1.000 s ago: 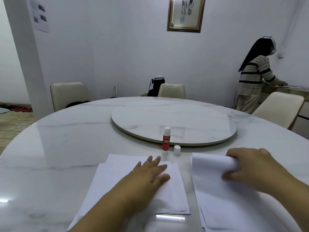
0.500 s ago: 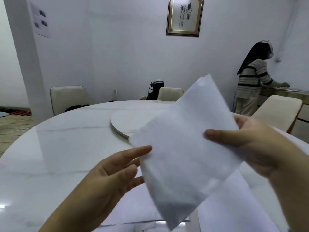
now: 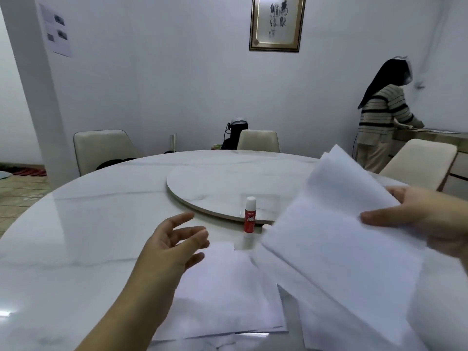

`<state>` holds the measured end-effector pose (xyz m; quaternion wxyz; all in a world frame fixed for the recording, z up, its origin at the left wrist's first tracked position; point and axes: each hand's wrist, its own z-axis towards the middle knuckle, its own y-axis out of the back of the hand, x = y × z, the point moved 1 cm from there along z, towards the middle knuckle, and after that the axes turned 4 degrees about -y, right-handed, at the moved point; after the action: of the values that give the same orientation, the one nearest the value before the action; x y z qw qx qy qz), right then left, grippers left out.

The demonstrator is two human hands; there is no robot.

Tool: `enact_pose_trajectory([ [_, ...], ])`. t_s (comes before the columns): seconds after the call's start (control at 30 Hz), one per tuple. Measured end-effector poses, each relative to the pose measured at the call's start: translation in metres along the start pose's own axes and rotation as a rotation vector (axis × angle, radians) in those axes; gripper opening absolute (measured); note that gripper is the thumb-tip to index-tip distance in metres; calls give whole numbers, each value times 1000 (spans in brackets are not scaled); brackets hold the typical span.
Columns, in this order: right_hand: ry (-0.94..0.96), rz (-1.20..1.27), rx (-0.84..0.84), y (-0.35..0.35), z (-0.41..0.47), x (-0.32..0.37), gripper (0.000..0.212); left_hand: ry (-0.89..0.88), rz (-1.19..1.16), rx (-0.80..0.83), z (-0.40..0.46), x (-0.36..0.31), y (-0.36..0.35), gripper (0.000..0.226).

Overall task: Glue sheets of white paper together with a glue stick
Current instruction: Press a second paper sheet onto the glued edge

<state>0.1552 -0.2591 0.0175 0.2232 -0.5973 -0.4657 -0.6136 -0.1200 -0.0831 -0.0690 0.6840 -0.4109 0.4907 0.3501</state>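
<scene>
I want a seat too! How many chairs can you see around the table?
3. One chair at the far left, one chair at the far side under the picture, one chair at the right. Others may be out of view.

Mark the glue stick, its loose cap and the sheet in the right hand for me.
glue stick (image 3: pixel 249 219), head view, on the red label.
cap (image 3: pixel 266 226), head view, on the visible top, rest hidden by paper.
held sheet (image 3: pixel 336 229), head view, on its middle.
right hand (image 3: pixel 428 219), head view, on the palm.
</scene>
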Motion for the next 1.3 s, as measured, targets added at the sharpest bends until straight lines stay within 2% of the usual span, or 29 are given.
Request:
enact_pose_trajectory([
  [0.07,-104,-319,-12,10,10,-5,59,-28,56,-60,2,2,5,29],
  [0.13,-171,-792,-68,10,30,-16,42,-49,81,-107,5,2,9,28],
  [0.2,-156,-1145,-86,1,48,-30,42,-71,103,-130,6,2,12,28],
  [0.23,-142,-1217,-98,-3,54,-37,44,-80,116,-135,6,2,14,27],
  [0.33,-61,-1187,-203,-5,62,-57,29,-90,149,-134,6,5,17,26],
  [0.5,84,-1039,-327,-2,75,-88,17,-100,157,-123,6,7,17,22],
  [0.63,81,-1143,-441,-2,75,-102,55,-100,157,-109,5,6,17,20],
  [0.77,115,-1176,-446,-4,69,-106,63,-84,163,-107,4,6,15,19],
  [0.83,158,-1071,-446,-1,66,-101,59,-79,162,-108,4,6,15,19],
  [0.93,206,-853,-377,6,52,-78,25,-70,147,-108,3,6,16,18],
  [1.03,277,-668,-349,14,23,-42,7,-75,125,-107,4,6,16,16],
  [1.07,342,-577,-355,15,13,-29,14,-75,111,-100,5,5,16,16],
  [1.13,435,-217,-290,9,-2,-3,13,-82,37,-56,5,3,19,13],
  [1.17,492,-56,-242,3,-7,10,23,-79,-33,4,5,1,21,14],
  [1.3,627,339,-87,-51,-21,46,58,-71,-292,383,-3,-9,27,49],
])
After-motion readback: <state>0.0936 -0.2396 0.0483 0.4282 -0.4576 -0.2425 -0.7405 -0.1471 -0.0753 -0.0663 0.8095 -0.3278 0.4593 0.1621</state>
